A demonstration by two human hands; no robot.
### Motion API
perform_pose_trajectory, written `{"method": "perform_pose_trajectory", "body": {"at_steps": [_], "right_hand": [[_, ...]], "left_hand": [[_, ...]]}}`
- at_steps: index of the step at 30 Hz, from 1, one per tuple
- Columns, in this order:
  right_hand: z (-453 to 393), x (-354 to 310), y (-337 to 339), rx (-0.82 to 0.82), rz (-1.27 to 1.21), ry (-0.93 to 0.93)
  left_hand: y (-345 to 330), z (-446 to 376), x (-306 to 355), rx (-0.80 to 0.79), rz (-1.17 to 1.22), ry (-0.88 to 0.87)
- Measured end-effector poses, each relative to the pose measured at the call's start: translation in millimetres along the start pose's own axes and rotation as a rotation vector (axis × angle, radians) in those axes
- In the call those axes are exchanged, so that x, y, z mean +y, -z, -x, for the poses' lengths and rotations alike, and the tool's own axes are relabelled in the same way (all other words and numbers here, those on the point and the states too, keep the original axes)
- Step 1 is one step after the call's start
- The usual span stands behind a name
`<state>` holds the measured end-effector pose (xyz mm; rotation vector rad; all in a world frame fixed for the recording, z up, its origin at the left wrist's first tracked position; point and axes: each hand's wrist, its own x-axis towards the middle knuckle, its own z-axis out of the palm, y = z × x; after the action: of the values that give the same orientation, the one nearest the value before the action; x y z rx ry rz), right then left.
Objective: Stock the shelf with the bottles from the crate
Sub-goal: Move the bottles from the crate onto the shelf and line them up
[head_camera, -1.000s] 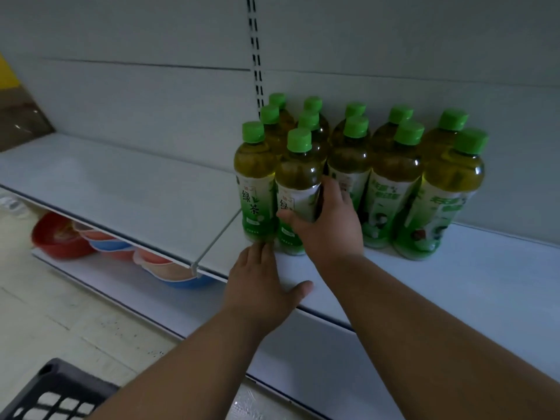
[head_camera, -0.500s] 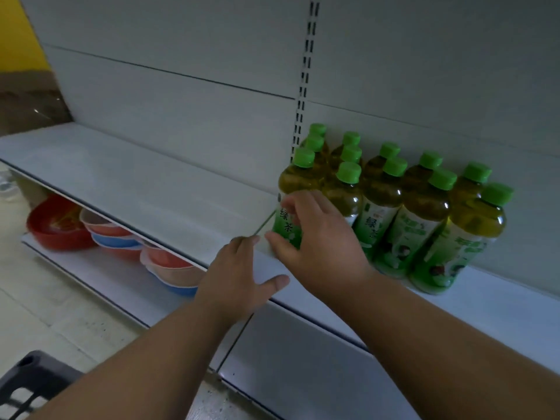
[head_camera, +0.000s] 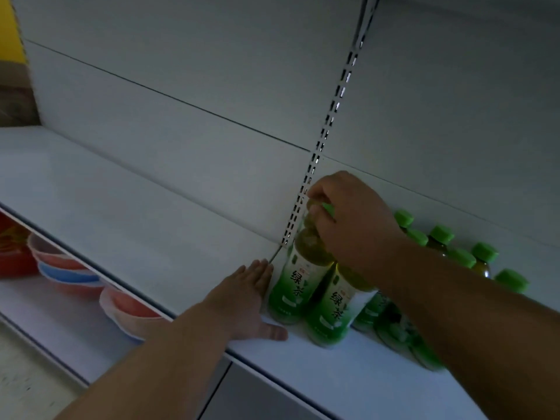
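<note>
The right hand was curled over the top of the front-left bottle, fingers wrapped around its green cap and neck. I judge this grip from above was chosen because the bottle stood tight against its neighbours and only the top was free to take; probably the person was aligning it with the row.

The left hand lay flat on the shelf, fingers straight and together, holding nothing. Its fingertips were just beside the base of that same bottle, on its left. It seemed to serve as a stop, or as support while the person leaned in.

To the right of the gripped bottle a second bottle stood touching it, at the shelf's front edge. Behind and further right, more bottles stood close together, all upright, capped, with yellowish tea inside.

Far left of the gripped bottle, on the lower shelf, were stacked bowls; what they contained could not be seen. The crate was not in view.
</note>
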<state>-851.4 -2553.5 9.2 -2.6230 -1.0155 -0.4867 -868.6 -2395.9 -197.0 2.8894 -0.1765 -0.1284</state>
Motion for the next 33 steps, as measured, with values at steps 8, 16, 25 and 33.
{"method": "perform_pose_trajectory", "body": {"at_steps": [8, 16, 25, 33], "right_hand": [[-23, 22, 8, -0.102, 0.005, -0.238], [-56, 37, 3, -0.323, 0.17, -0.22], [-60, 43, 3, -0.279, 0.149, -0.171], [-62, 37, -2, -0.257, 0.122, -0.164]], "left_hand": [[-6, -3, 0, -0.04, -0.149, -0.007], [-6, -3, 1, -0.039, -0.144, -0.005], [-9, -3, -1, -0.035, -0.154, -0.011], [-11, -3, -2, -0.02, -0.138, -0.02]]}}
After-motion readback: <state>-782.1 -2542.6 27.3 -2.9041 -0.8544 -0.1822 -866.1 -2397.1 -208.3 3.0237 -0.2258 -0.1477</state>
